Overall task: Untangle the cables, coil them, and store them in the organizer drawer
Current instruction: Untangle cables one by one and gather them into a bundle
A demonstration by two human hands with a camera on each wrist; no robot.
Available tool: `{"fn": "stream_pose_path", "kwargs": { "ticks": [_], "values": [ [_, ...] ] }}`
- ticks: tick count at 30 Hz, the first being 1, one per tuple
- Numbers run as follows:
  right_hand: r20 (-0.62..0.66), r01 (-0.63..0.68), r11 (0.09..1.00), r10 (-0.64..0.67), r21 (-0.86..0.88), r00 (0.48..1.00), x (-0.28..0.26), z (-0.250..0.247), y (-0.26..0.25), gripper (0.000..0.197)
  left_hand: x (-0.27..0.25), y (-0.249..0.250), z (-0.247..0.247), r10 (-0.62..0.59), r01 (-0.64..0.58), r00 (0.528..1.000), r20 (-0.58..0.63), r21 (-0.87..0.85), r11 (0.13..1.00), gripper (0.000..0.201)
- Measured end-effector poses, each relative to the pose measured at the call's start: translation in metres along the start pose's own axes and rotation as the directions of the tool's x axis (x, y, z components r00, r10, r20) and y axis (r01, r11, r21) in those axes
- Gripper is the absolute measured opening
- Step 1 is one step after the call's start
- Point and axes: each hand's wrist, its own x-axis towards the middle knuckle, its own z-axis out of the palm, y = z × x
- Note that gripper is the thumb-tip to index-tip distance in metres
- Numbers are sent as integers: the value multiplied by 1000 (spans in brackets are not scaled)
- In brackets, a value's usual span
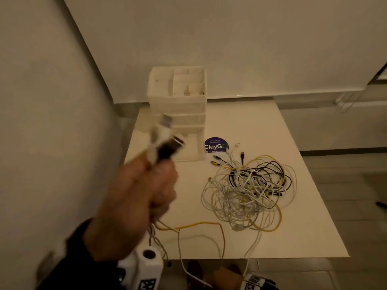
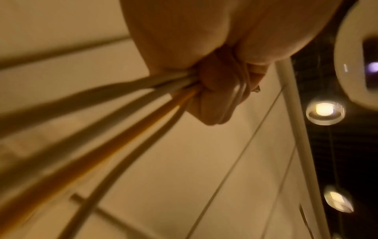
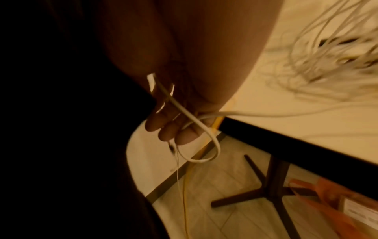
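Head view shows the left hand (image 1: 144,189) raised in a fist above the near-left part of the table (image 1: 303,206), its fingers wrapped round a bunch of plug ends (image 1: 165,139) that stick up out of the top of the grip. Gathering the ends in one fist likely keeps them sorted while the lengths are worked free. From under that fist several white strands and one yellow cable (image 1: 201,223) trail down and across the table to the tangle (image 1: 249,191), which lies on the table right of the hand and well apart from it, a heap of white, yellow and black loops. The organizer (image 1: 178,109) stands at the table's far-left side, beyond the raised fist, its bottom drawer apparently pulled out. Right wrist view shows the right hand (image 3: 175,122) below the table's near edge, fingers curled loosely with a flat white cable (image 3: 196,122) looped round them, probably taking up slack that hangs over the edge. Nothing is coiled or stored yet, by my reading.
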Motion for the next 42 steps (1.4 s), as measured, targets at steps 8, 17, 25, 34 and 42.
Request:
{"fn": "stream_pose_path", "kwargs": {
  "ticks": [8, 17, 25, 34, 42],
  "values": [
    [-244, -58, 982, 101, 178, 964, -8, -97, -73, 25, 26, -125, 60, -103, -42, 966, 237, 537, 842, 10],
    [-443, 61, 816, 247, 574, 862, -66, -144, -99, 29, 24, -170, 57, -287, 83, 932, 223, 639, 765, 20],
    [-569, 218, 746, 251, 629, 783, -85, -155, -91, 28, 24, -177, 44, -304, 73, 924, 234, 671, 738, 36],
    [-588, 318, 737, 132, 596, 798, -72, -177, -106, 35, 36, -161, 44, -170, 29, 968, 182, 593, 805, 33],
    [-499, 172, 945, -11, 277, 867, -49, -183, -116, 39, 19, -120, 9, 29, -309, 935, 355, 767, 562, 24]
  ]
}}
